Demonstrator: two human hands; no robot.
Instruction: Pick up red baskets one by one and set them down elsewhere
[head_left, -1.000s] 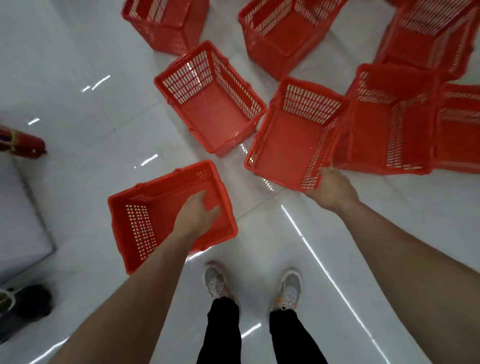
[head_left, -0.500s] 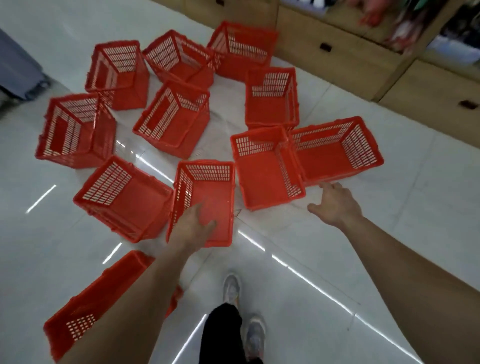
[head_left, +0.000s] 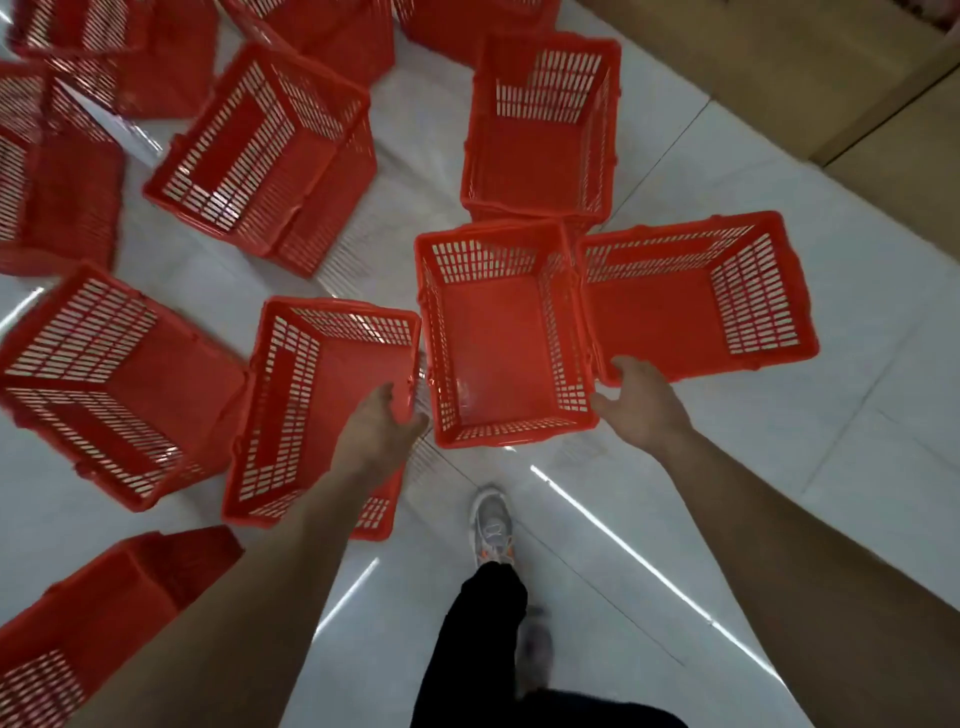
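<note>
— Red plastic rim, that was what the left fingers (head_left: 388, 399) were hooked over, with the thumb on the outer side. The left hand (head_left: 382, 431) gripped the right wall of the near-left basket (head_left: 343, 379), which sat open side up on the white floor (head_left: 675, 519), just ahead of the person's shoe (head_left: 491, 525).

— And the other hand?

— The right fingers (head_left: 621, 366) lay bent on the near corner of the right-hand basket (head_left: 675, 317), the thumb spread towards the middle basket (head_left: 498, 338) that stood between the two. Whether the right hand (head_left: 641, 410) had truly closed on that corner, I couldn't tell from where I stood.

— How would you have had it done well?

— I'd have wanted the right fingers well over the rim before any lift. A corner pinch on slatted plastic looked likely to slip or let the basket swing. The left grip seemed sound, though it sat on one wall only, so that basket would probably have tipped away as it rose.

— Anything in the way?

— The middle basket touched the right-hand one along its side, and the far basket (head_left: 535, 145) pressed close behind both. To my eye, each needed lifting straight up to clear its neighbours, since dragging would have snagged the rims.
</note>
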